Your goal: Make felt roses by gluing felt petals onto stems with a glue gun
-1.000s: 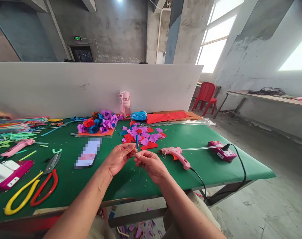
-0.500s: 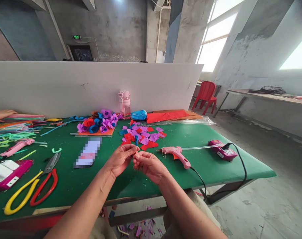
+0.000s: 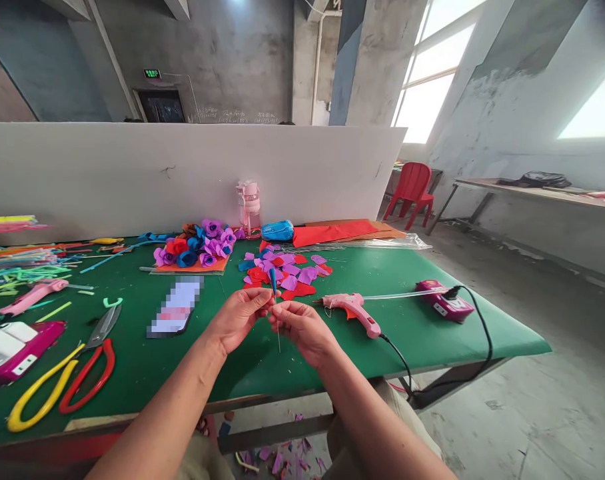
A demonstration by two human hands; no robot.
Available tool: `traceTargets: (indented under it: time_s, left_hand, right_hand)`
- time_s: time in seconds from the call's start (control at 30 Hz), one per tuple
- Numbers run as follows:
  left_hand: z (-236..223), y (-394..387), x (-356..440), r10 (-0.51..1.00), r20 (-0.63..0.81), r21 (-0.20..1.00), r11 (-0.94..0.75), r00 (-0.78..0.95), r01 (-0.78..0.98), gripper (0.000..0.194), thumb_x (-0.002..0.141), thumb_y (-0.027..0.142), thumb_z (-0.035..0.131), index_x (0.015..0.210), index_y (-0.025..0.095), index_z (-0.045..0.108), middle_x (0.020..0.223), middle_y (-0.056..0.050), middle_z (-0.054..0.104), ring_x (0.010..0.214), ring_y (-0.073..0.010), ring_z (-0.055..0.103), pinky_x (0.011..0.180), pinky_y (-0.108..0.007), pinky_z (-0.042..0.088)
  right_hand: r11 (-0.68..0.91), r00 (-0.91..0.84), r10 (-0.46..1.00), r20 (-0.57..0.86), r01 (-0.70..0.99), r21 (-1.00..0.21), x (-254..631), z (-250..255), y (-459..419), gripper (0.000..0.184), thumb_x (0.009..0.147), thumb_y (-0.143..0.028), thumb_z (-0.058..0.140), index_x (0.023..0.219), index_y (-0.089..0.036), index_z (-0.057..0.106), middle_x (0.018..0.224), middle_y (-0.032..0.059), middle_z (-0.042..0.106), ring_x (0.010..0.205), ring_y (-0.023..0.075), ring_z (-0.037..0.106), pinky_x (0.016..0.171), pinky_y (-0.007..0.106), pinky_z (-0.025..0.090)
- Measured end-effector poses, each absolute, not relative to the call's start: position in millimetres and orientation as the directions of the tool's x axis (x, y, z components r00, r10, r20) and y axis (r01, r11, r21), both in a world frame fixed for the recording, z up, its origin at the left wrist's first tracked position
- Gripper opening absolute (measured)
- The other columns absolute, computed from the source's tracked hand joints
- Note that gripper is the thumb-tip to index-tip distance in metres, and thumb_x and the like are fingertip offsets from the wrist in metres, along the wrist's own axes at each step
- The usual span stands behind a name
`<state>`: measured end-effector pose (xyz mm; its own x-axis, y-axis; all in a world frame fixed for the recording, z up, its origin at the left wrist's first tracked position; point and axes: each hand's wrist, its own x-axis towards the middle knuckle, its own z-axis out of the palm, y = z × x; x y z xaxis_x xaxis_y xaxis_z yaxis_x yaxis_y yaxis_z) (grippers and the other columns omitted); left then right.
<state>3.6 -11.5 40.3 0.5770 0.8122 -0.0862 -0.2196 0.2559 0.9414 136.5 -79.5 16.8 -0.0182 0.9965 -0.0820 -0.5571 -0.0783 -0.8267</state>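
Note:
Above the front of the green table, my left hand (image 3: 242, 315) and my right hand (image 3: 302, 327) meet with closed fingertips on a thin wire stem (image 3: 279, 339). A small rolled blue paper tip (image 3: 273, 279) tops the stem and stands nearly upright; the wire's lower end hangs below my fingers. Just beyond lie loose purple, red and blue paper petals (image 3: 291, 270). To the right of my hands rests a pink glue gun (image 3: 355, 310) with a clear stick in its back.
Finished paper flowers (image 3: 202, 243) sit at back left, near a pink bottle (image 3: 249, 203). A phone (image 3: 176, 307), scissors (image 3: 90, 353) and a second pink glue gun (image 3: 35, 297) lie left. A power strip (image 3: 445, 303) with a black cord sits right. A white board (image 3: 182, 173) stands behind.
More of the wire shows below my fingers, and both hands stay together around the stem. At far left, another person's hand has left view and a bundle of coloured strips is raised.

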Motion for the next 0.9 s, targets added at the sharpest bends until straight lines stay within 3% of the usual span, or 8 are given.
traceTargets:
  time_s: [0.2,0.5,0.6,0.7,0.9]
  left_hand:
    - [43.5,-18.3,9.6,0.844,-0.125,0.943,0.265,0.522,-0.202,0.024,0.059,0.032,0.079,0.068,0.012,0.070,0.071,-0.004,0.065,0.059,-0.0095,0.052,0.058,-0.023,0.041]
    - [45.9,-27.5,18.5,0.918,0.083,0.990,-0.032,0.387,-0.137,0.022,0.067,0.036,0.070,0.063,0.015,0.066,0.059,0.001,0.057,0.059,-0.0111,0.048,0.059,-0.023,0.038]
    - [50.2,-25.7,14.1,0.883,0.186,0.982,-0.185,0.431,-0.046,0.018,0.069,0.034,0.069,0.070,0.016,0.069,0.071,-0.002,0.062,0.072,-0.0144,0.052,0.070,-0.024,0.040]
    - [56.6,-25.6,7.2,0.839,0.272,0.952,-0.308,0.471,-0.002,0.014,0.068,0.031,0.071,0.075,0.019,0.069,0.076,-0.002,0.062,0.074,-0.0157,0.053,0.073,-0.025,0.041]
    - [64.8,-36.3,7.3,0.827,0.394,0.900,-0.436,0.400,0.017,0.009,0.068,0.029,0.071,0.067,0.020,0.071,0.073,-0.003,0.062,0.072,-0.0167,0.053,0.071,-0.025,0.042]
  right_hand:
    - [-0.080,-0.029,0.997,-0.076,-0.530,-0.844,134.9,18.2,-79.7,0.028,0.059,-0.038,0.079,0.067,-0.014,0.068,0.064,0.0013,0.064,0.055,0.0073,0.052,0.060,0.022,0.041]
    - [0.089,0.153,0.987,0.043,-0.310,-0.947,132.9,15.3,-75.4,0.025,0.063,-0.040,0.074,0.066,-0.016,0.068,0.062,0.0005,0.061,0.058,0.0109,0.051,0.062,0.026,0.041]
    - [0.202,0.280,0.944,0.173,-0.077,-0.976,136.3,15.8,-75.1,0.018,0.067,-0.036,0.071,0.068,-0.019,0.069,0.064,0.0008,0.063,0.058,0.0128,0.050,0.060,0.027,0.039]
    - [0.322,0.373,0.853,0.365,0.176,-0.930,138.9,19.9,-78.4,0.009,0.072,-0.031,0.067,0.070,-0.023,0.070,0.069,0.0012,0.066,0.062,0.0159,0.053,0.063,0.029,0.041]
    - [0.435,0.374,0.767,0.522,0.294,-0.851,136.2,25.0,-83.4,0.007,0.075,-0.025,0.065,0.071,-0.027,0.070,0.074,0.0022,0.068,0.071,0.0196,0.059,0.069,0.031,0.044]
